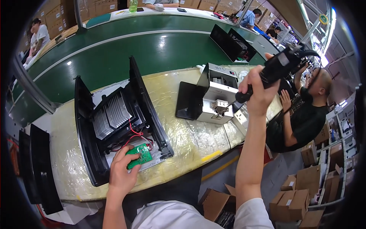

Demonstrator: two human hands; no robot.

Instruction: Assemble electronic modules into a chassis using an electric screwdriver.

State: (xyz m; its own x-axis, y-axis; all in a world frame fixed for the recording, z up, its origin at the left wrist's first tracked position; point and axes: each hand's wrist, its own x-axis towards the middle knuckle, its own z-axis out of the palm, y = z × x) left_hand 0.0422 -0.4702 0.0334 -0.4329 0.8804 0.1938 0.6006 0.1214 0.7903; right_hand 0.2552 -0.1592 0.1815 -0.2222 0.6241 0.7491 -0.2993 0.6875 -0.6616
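Observation:
My left hand point(122, 171) holds a green circuit board point(142, 155) by its left edge, thumb and fingers closed on it. The board is over the near end of an open black housing point(84, 143), which has a finned silver heat sink point(114, 114) inside. Red wires point(134, 133) run from the heat sink area down toward the board. My right hand point(260, 93) is wrapped round a black electric screwdriver point(280, 66), raised to the right. Its bit points down and left at the front of a metal box-shaped screw feeder point(217, 95); I cannot tell whether it touches.
A power strip point(241, 117) lies right of the feeder on the plastic-covered bench point(187, 139). Black panels point(40, 164) stand at left. Another black housing point(233, 44) sits on the green conveyor point(167, 45). A co-worker point(305, 114) stands close at right; cardboard boxes point(291, 202) are below.

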